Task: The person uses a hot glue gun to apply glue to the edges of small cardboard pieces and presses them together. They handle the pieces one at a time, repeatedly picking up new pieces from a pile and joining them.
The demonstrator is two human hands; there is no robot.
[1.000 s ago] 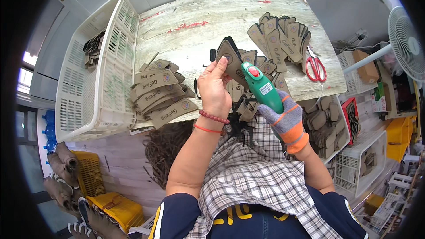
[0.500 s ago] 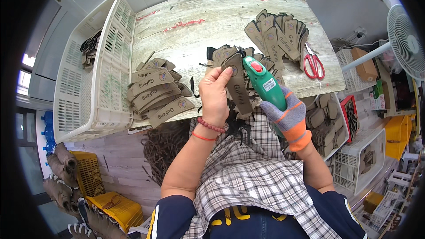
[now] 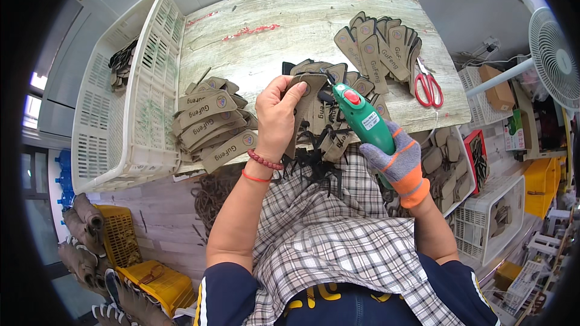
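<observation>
tbh, with the bare left hand [image 3: 278, 119] pinching a long brown fabric tab [image 3: 310, 89] above the pale wooden table [image 3: 241, 54]'s near edge and the grey-and-orange gloved right hand [image 3: 396, 162] gripping a green plastic handheld tool [image 3: 365, 115], I'd steer its tip clear of bare skin.

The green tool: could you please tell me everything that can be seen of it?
The green tool has a long, rounded body, apparently plastic, with a red button and a pale label facing up. It is held slanted, its far end pointing up and left, near the brown pieces; whether it touches them is unclear. The gloved right hand grips its lower part, partly hiding it.
</observation>
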